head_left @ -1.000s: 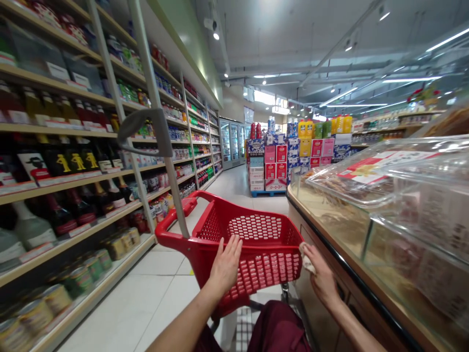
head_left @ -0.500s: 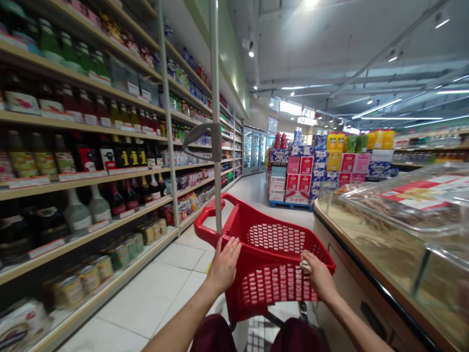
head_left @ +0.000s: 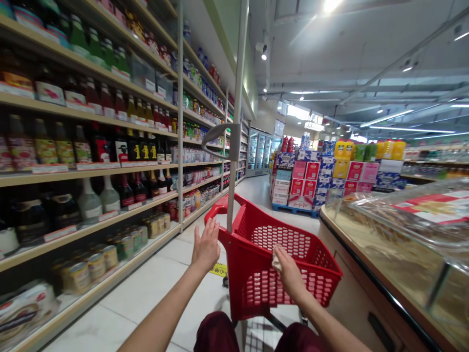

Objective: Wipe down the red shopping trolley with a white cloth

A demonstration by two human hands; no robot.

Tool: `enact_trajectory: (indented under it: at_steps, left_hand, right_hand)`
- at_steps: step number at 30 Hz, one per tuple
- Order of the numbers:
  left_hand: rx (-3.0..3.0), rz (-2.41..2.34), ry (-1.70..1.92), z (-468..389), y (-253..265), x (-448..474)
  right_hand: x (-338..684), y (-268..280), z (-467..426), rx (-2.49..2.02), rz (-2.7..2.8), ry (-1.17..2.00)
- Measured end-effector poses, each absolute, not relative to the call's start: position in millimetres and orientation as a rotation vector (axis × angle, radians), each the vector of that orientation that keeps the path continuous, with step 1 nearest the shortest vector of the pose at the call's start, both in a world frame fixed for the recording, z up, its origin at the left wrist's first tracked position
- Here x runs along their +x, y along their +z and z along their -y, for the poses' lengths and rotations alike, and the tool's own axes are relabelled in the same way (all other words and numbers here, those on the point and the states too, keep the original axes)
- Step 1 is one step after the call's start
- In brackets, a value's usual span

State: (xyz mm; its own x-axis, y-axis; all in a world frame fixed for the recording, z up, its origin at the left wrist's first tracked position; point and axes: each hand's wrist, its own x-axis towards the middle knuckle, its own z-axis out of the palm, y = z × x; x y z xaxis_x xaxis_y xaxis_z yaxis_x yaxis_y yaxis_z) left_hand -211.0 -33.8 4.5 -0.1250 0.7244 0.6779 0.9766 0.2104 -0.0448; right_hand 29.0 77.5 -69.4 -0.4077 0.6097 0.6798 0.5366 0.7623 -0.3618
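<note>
A red plastic shopping cart (head_left: 252,254) with perforated sides stands side-on before my knees. My left hand (head_left: 205,247) is at its handle end, fingers stretched out and holding nothing; whether it touches the handle I cannot tell. In my right hand (head_left: 291,276) is a crumpled whitish cloth (head_left: 276,262), pinched at the cart's near upper rim. A metal pole (head_left: 238,78) with a grey loop grip (head_left: 222,139) rises by the cart's handle.
Shelves (head_left: 146,168) of bottles and cans line the left. To the right runs a display counter (head_left: 348,266) with clear plastic packs (head_left: 410,205) on it. Stacked drink cartons (head_left: 304,181) stand on a blue pallet ahead. A yellow floor sticker (head_left: 220,269) lies left of the cart.
My right hand has slid left along the rim with the cloth. My left hand has shifted left off the cart's corner. The view has turned slightly left.
</note>
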Motion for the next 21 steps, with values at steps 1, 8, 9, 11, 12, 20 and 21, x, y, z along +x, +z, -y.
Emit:
enact_trajectory:
  at_steps: [1, 8, 9, 11, 12, 20, 21]
  left_hand:
    - [-1.577, 1.939, -0.552, 33.8, 7.5, -215.0]
    - [-1.608, 1.965, -0.514, 33.2, 7.6, -214.9]
    - [-1.611, 1.963, -0.513, 34.5, 6.8, -215.3]
    - [-1.627, 1.948, -0.512, 37.4, 5.8, -217.3]
    - [-1.637, 1.937, -0.513, 38.8, 5.5, -218.4]
    - [-1.627, 1.966, -0.538, 39.2, 1.2, -211.5]
    - [-1.631, 1.974, -0.53, 38.1, 0.6, -209.0]
  right_hand:
    - [30.9, -65.8, -79.0, -0.929, 2.065, 0.134]
    - [-91.4, -14.1, -45.8, -0.763, 2.097, 0.202]
    - [-102.4, -11.1, -41.6, -0.731, 2.1, 0.204]
    - [-102.3, -14.1, -39.8, -0.657, 2.125, 0.188]
    - [-92.1, -20.1, -42.5, -0.626, 2.141, 0.169]
    - [10.7, -89.6, -98.3, -0.796, 2.118, -0.043]
    - [11.0, -91.3, -102.7, -0.828, 2.106, -0.054]
